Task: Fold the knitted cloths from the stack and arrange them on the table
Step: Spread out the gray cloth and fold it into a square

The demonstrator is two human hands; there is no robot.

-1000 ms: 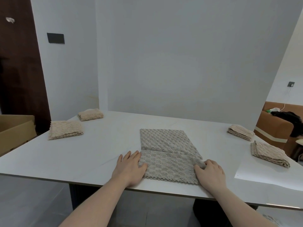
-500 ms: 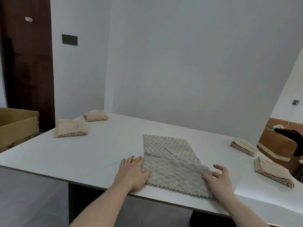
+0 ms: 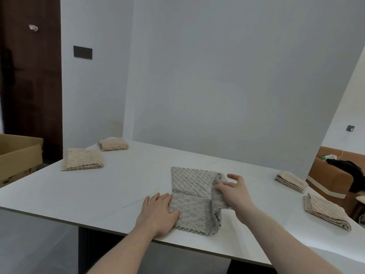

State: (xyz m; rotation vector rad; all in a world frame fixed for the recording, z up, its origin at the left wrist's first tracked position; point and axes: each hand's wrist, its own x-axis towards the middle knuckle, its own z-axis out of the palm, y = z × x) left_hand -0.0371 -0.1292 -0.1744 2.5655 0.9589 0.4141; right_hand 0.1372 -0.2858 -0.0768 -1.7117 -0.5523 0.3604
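Note:
A grey knitted cloth (image 3: 190,189) lies near the front edge of the white table (image 3: 122,186), its near part folded over itself. My left hand (image 3: 158,212) lies flat on the cloth's left edge, fingers spread, pinning it. My right hand (image 3: 235,191) pinches the cloth's right edge and holds it lifted and turned over towards the left, so the flap stands up. Two folded beige cloths lie at the far left, one nearer (image 3: 82,159) and one farther (image 3: 113,143). Two more beige cloths lie at the right, one at the back (image 3: 291,181) and one nearer (image 3: 325,211).
A cardboard box (image 3: 19,155) stands off the table's left side by a dark wooden door (image 3: 29,86). A brown sofa (image 3: 335,175) with dark clothing on it is beyond the table's right end. A white wall panel rises behind the table.
My right hand has taken hold of the cloth's right edge, lifted it and carried it leftwards over the cloth. My left hand has stayed pressed on the left edge. The view has tilted.

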